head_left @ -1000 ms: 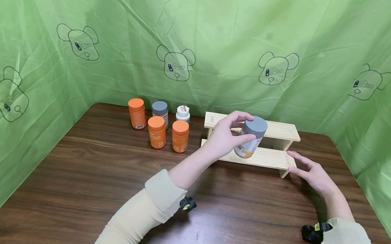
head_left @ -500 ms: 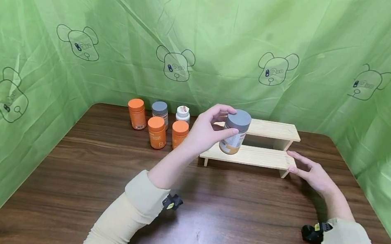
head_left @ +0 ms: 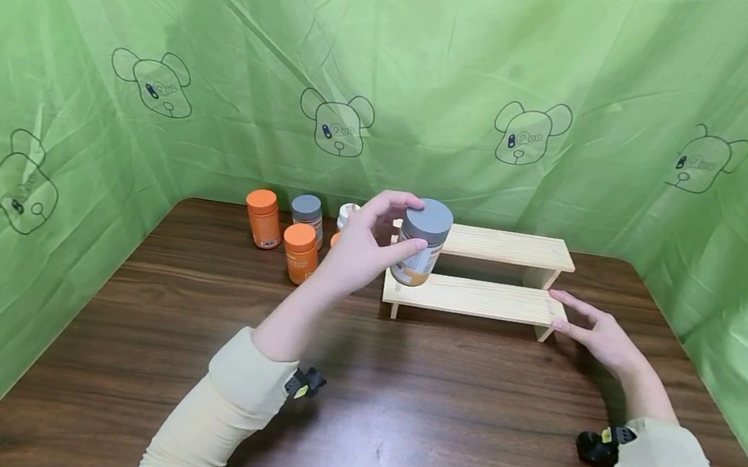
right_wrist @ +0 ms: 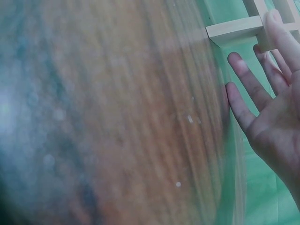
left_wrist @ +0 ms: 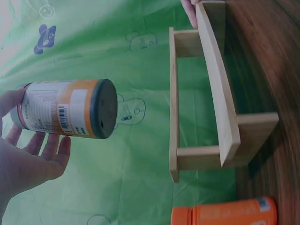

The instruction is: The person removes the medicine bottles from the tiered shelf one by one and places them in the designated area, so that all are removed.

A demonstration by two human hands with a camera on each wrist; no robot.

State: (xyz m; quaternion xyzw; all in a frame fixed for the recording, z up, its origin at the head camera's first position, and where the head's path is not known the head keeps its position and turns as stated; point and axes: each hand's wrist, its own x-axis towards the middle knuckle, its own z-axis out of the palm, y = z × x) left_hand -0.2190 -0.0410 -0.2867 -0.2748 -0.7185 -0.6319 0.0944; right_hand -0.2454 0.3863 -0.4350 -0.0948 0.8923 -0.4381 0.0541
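Observation:
A jar with a grey lid and a white and orange label is held in my left hand, fingers and thumb around its upper part. It hangs in the air in front of the left end of a two-step wooden shelf. The left wrist view shows the jar's dark base, apart from the shelf. At the shelf's right end, my right hand holds the lower step between thumb and forefinger. Its other fingers are spread clear of the wood in the right wrist view.
Left of the shelf stand orange jars, a grey-lidded jar and a white-capped bottle, partly behind my left hand. Another orange jar is mostly hidden there. A green curtain surrounds the brown table.
My left hand has carried the grey-lidded jar leftward, from the middle of the shelf to its left end. My right hand has stayed at the shelf's right end.

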